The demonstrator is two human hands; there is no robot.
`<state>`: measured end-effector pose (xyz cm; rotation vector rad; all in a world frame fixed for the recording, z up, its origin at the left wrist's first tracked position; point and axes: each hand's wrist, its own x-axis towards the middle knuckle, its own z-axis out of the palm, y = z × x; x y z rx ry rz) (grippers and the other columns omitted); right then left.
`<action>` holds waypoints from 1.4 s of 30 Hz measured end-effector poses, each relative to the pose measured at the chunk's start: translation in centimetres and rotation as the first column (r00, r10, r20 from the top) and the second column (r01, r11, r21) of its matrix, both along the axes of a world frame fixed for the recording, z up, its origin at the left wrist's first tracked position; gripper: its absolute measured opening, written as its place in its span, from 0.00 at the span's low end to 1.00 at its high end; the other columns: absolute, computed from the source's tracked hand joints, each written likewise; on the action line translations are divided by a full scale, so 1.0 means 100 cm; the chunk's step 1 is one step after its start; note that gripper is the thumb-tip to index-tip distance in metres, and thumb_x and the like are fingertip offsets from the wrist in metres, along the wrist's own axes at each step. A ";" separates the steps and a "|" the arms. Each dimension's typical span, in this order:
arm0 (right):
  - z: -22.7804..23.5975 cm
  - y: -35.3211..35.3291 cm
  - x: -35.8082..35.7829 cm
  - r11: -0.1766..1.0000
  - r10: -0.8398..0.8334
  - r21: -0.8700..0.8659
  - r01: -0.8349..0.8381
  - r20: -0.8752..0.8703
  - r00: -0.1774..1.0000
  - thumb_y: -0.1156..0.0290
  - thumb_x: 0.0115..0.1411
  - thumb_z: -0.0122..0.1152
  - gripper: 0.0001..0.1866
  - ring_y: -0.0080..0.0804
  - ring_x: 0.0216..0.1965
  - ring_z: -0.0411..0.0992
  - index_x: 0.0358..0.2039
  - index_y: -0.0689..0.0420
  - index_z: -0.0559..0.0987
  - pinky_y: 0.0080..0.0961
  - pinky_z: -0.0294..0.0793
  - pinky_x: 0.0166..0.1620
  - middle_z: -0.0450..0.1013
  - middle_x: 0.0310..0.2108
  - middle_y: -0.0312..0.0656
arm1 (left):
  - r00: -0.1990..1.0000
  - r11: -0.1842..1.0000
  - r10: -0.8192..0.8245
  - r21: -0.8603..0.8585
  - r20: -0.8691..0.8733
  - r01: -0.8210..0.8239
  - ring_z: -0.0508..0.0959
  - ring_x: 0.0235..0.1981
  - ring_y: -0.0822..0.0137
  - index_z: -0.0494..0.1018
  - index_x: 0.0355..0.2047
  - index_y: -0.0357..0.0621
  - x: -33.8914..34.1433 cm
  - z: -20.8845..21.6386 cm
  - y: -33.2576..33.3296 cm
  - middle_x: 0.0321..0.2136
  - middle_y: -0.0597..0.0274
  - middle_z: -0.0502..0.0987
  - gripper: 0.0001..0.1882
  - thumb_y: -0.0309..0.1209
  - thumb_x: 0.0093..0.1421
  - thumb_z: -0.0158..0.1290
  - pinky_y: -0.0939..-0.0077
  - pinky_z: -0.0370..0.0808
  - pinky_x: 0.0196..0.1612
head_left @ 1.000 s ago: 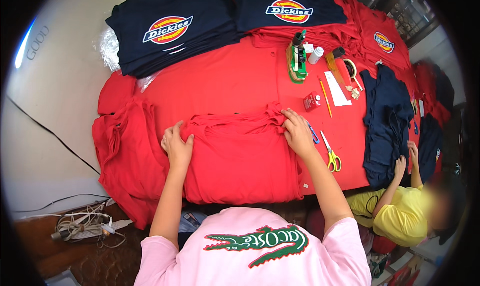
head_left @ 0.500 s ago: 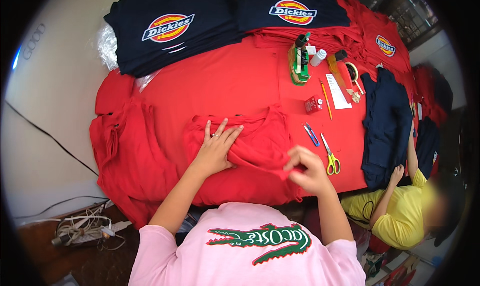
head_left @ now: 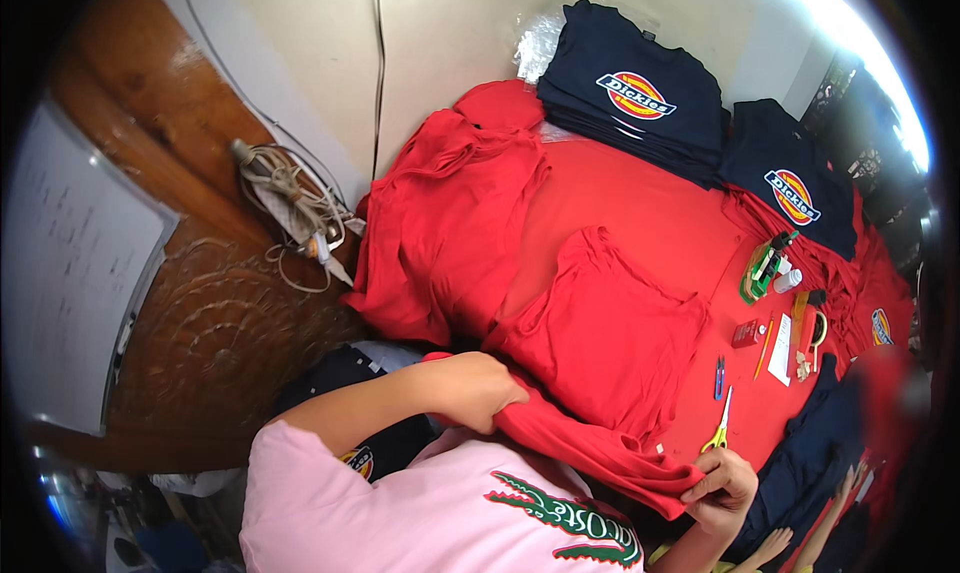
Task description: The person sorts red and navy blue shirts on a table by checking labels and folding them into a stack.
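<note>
A red T-shirt (head_left: 625, 338) lies spread at the near side of the red-covered table (head_left: 640, 203). Along the table's near edge, a band of red fabric (head_left: 590, 438) stretches between my two hands; I cannot tell if it belongs to that shirt. My left hand (head_left: 480, 388) is closed round the fabric's left part. The fingers of my right hand (head_left: 725, 488) pinch its right end. Just beyond that hand lie yellow-handled scissors (head_left: 717, 438), with blue thread snips (head_left: 719, 378) farther off.
A heap of red shirts (head_left: 440, 233) is on the left. Folded navy shirts (head_left: 640, 93) stand at the back. A green tool (head_left: 765, 268), a white bottle (head_left: 788, 281) and a pencil (head_left: 764, 348) lie right. A co-worker's hands (head_left: 770, 551) touch navy garments. Cords (head_left: 295, 198) lie left.
The view has swung to the left. My left hand has gone from lying flat on the red shirt to gripping fabric at the near edge. My hands are farther apart, with fabric stretched between them.
</note>
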<state>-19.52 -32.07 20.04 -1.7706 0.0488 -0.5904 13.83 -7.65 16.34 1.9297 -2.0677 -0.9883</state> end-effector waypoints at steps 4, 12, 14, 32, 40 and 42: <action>0.041 0.019 0.000 0.963 0.259 -0.102 -0.251 0.073 0.963 0.83 0.44 0.80 0.12 0.32 0.28 0.81 0.32 0.59 0.88 0.23 0.78 0.32 0.82 0.31 0.46 | 0.985 0.988 0.141 0.051 0.095 -0.146 0.83 0.31 0.44 0.78 0.37 0.46 -0.024 0.062 0.060 0.26 0.48 0.82 0.18 0.38 0.48 0.67 0.50 0.77 0.35; 0.082 0.075 0.056 0.924 0.357 -0.233 -0.304 0.235 0.904 0.86 0.51 0.72 0.11 0.35 0.29 0.81 0.35 0.61 0.89 0.25 0.78 0.31 0.81 0.37 0.51 | 0.673 0.874 0.483 -0.356 0.561 -0.330 0.80 0.35 0.57 0.81 0.26 0.50 -0.021 0.164 0.180 0.28 0.64 0.79 0.09 0.30 0.43 0.67 0.62 0.73 0.45; 0.089 0.079 0.067 0.940 0.334 -0.165 -0.299 0.252 0.908 0.85 0.51 0.72 0.11 0.36 0.31 0.82 0.35 0.61 0.89 0.25 0.79 0.32 0.81 0.37 0.51 | 0.607 0.838 0.543 -0.413 0.580 -0.356 0.80 0.38 0.58 0.82 0.26 0.48 -0.024 0.192 0.183 0.28 0.63 0.77 0.08 0.24 0.42 0.65 0.59 0.72 0.51; -0.025 -0.151 0.315 0.821 -0.515 -0.268 0.504 0.035 0.857 0.68 0.67 0.67 0.25 0.36 0.61 0.74 0.65 0.52 0.77 0.32 0.73 0.63 0.76 0.61 0.44 | 0.826 0.587 0.553 -0.755 0.112 -0.291 0.72 0.64 0.48 0.77 0.57 0.43 0.260 0.002 -0.089 0.60 0.49 0.76 0.27 0.23 0.56 0.66 0.54 0.67 0.68; -0.283 -0.021 0.026 -0.034 -0.841 0.025 0.999 -0.541 -0.014 0.60 0.63 0.76 0.29 0.28 0.45 0.74 0.55 0.66 0.74 0.28 0.77 0.49 0.76 0.42 0.43 | 0.766 0.735 0.592 -0.224 -0.250 -0.640 0.77 0.60 0.47 0.65 0.67 0.32 0.102 -0.237 -0.084 0.62 0.40 0.73 0.43 0.34 0.56 0.72 0.54 0.76 0.60; -0.310 0.037 0.007 -0.055 -0.802 -0.021 0.998 -0.594 -0.057 0.54 0.57 0.82 0.36 0.29 0.42 0.73 0.54 0.66 0.75 0.28 0.77 0.47 0.75 0.42 0.44 | 0.826 0.767 0.554 -0.323 -0.104 -0.555 0.75 0.61 0.42 0.62 0.69 0.31 0.080 -0.237 -0.094 0.63 0.36 0.71 0.47 0.36 0.55 0.73 0.51 0.73 0.64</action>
